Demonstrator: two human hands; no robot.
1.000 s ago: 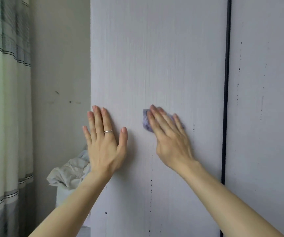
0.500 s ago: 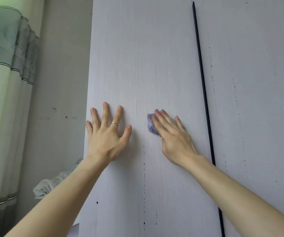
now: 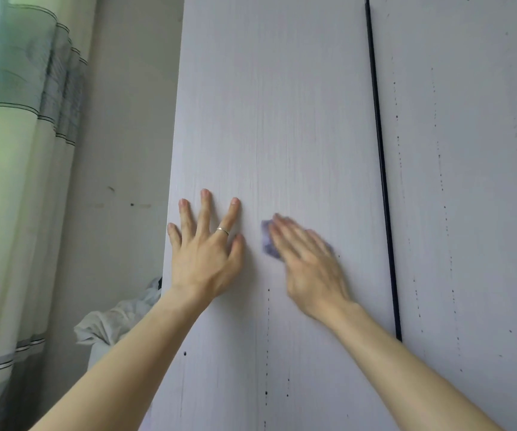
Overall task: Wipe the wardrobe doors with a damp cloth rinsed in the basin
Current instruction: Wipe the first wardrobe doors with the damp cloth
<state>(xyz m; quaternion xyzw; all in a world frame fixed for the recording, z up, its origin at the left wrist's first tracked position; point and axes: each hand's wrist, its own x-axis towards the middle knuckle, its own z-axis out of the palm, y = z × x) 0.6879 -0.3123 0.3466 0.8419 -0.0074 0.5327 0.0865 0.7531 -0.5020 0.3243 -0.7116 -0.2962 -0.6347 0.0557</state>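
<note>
Two hands up on left wardrobe door (image 3: 282,119) | left hand (image 3: 204,256): pressed flat, fingers splayed, nothing held, unchanged from 0.5 s before | right hand (image 3: 310,269): straight fingers pressed over purple cloth (image 3: 267,242), blurred where sharp before, shifted nearer left hand | cloth: flat against door, at 3 o'clock from left hand

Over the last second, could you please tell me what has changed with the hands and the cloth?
The left hand has spread its fingers apart on the wardrobe door. The right hand, now blurred mid-stroke, has slid the cloth slightly lower beside it. Unchanged: left palm flat on the door, cloth pressed under the right hand.
</note>
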